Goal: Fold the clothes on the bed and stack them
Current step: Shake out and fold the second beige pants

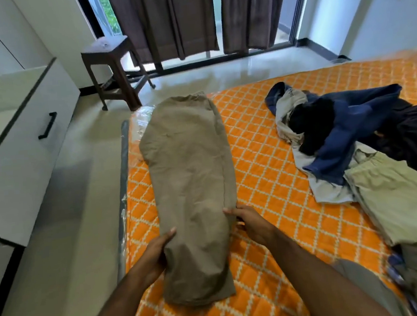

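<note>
Main risk: the khaki trousers (pixel 193 192) lie along the left edge of the bed (pixel 268 177), waistband end at the far corner, close to the drop to the floor (pixel 87 207). If the fold lifts the near end too high or drags leftward, the far end probably slides off over the plastic-wrapped mattress edge. Second risk: both grips sit at the side seams partway up, so the hem end below them hangs free. A fold from there likely lands crooked or leaves a loose flap. Third: the two legs look laid one over the other; uneven pull between hands could shear the layers apart and wrinkle the top one.

Grip state: left hand (pixel 155 252) curls round the left edge of the trousers, thumb on top of the cloth, remaining fingers tucked under and hidden. Right hand (pixel 252 222) pinches the right edge, thumb on top, fingertips curled into the fabric. Cloth runs between the two hands, touching both, and extends past them toward the camera and well away toward the far corner.

Unfolded pile (pixel 353 133) (navy, black, pale grey items) and a beige garment (pixel 399 195) sit well apart to the right; no finished stack visible.
</note>
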